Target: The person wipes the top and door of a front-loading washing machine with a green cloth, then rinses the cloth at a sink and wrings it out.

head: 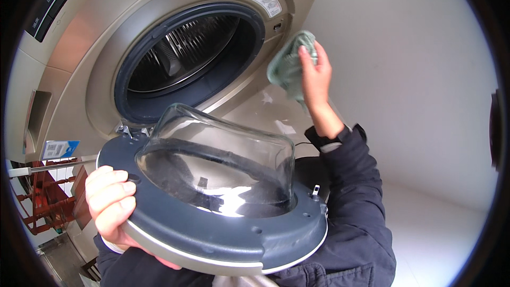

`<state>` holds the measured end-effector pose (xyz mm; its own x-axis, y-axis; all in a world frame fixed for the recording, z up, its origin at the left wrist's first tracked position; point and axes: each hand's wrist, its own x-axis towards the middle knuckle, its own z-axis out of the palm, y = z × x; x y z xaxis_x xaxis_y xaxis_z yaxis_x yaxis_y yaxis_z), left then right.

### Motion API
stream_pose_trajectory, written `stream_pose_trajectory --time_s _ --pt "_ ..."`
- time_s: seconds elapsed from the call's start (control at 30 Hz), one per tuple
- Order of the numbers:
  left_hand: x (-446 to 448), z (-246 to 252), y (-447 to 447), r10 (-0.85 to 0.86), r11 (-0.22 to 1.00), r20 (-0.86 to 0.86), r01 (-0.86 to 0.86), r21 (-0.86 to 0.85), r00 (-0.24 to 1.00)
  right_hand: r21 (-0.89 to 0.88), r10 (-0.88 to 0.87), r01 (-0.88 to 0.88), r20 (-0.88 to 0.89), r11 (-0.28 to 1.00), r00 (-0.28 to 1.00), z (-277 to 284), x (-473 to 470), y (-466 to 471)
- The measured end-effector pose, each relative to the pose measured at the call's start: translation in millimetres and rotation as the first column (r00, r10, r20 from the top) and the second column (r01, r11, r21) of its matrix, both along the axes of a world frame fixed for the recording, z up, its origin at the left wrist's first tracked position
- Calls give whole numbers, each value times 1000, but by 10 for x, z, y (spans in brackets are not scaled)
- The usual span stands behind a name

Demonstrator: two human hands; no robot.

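Observation:
My left hand (111, 203) grips the rim of the washing machine's round door (191, 231), which stands open with its clear glass bowl (227, 143) facing up. My right hand (316, 73) holds a crumpled green cloth (293, 65) in the air, right of the machine's opening. The dark rubber door seal (191, 87) rings that opening, and the ribbed metal drum (191, 48) shows inside. The cloth does not touch the machine's front, as far as I can tell.
The front-loading washing machine (71, 56) fills the upper left, with a door hinge (133, 129) below its opening. A pale wall (398, 67) rises at the right. Reddish wooden furniture (48, 203) stands at the lower left, near a metal rod (59, 165).

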<state>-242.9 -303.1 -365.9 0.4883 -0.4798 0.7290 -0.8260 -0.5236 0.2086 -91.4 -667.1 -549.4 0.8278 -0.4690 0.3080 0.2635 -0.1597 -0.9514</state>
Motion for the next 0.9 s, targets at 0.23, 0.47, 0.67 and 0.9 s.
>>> stream_pose_trajectory --time_s 0.23,0.47,0.67,0.9 --pt "12 -69 -159 107 992 90 -101 -75 990 -974 62 106 121 199 991 -786 355 -20" --pt "12 -125 -187 175 980 132 -161 -114 976 -984 345 -158 -120 83 931 -1494 93 348" --pt "28 -107 -226 167 980 133 -150 -129 977 -813 570 -539 -341 220 747 -1648 171 803" --pt "10 199 -53 23 986 -37 -16 167 999 733 822 -477 -197 485 534 -1203 72 228"
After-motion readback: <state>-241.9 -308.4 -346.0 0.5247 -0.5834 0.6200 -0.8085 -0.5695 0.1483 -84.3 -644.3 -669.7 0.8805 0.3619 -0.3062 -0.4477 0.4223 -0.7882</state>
